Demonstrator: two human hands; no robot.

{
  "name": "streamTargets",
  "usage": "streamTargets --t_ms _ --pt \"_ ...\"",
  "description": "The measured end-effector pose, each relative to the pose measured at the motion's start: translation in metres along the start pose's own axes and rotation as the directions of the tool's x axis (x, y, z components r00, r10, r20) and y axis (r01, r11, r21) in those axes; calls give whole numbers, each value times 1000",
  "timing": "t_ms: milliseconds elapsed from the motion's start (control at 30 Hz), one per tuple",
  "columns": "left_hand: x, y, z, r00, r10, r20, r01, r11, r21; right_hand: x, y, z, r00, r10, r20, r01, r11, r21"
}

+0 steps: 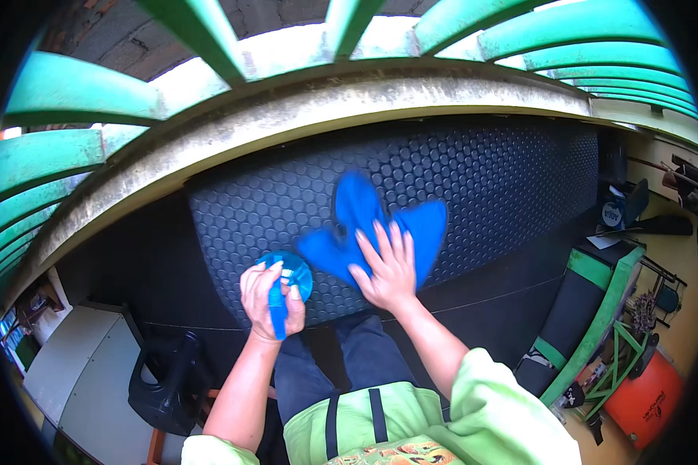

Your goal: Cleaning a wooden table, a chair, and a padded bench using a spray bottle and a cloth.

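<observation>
My left hand point(272, 299) is closed around a translucent blue bottle point(301, 275), which looks like a spray bottle with a blue trigger head. My right hand point(387, 266) lies flat, fingers spread, on a blue cloth point(358, 203). The cloth is spread in uneven lobes over a black rubber mat point(471, 174) with raised round studs. Some blur shows at the cloth's edges. The bottle is over the mat's near left part, left of the cloth and apart from it.
Green bars point(337, 29) stand on a concrete ledge point(337, 93) beyond the mat. A black plastic chair point(168, 383) and a grey panel point(93, 372) are at the left. On the right are a green-framed padded bench point(581, 308) and an orange panel point(645, 401).
</observation>
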State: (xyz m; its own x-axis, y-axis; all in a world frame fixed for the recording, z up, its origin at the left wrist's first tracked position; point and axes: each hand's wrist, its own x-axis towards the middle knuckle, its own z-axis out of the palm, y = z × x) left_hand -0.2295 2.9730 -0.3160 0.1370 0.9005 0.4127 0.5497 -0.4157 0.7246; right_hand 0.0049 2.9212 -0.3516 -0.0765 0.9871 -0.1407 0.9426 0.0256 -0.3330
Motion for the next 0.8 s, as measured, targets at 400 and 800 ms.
streamTargets --t_ms 400,800 --pt "41 20 -22 801 -119 587 202 976 -78 152 84 -15 741 566 -362 -633 769 -94" --pt "-9 -1 -100 677 -380 631 402 908 116 -46 28 25 987 54 -150 -83 977 -198"
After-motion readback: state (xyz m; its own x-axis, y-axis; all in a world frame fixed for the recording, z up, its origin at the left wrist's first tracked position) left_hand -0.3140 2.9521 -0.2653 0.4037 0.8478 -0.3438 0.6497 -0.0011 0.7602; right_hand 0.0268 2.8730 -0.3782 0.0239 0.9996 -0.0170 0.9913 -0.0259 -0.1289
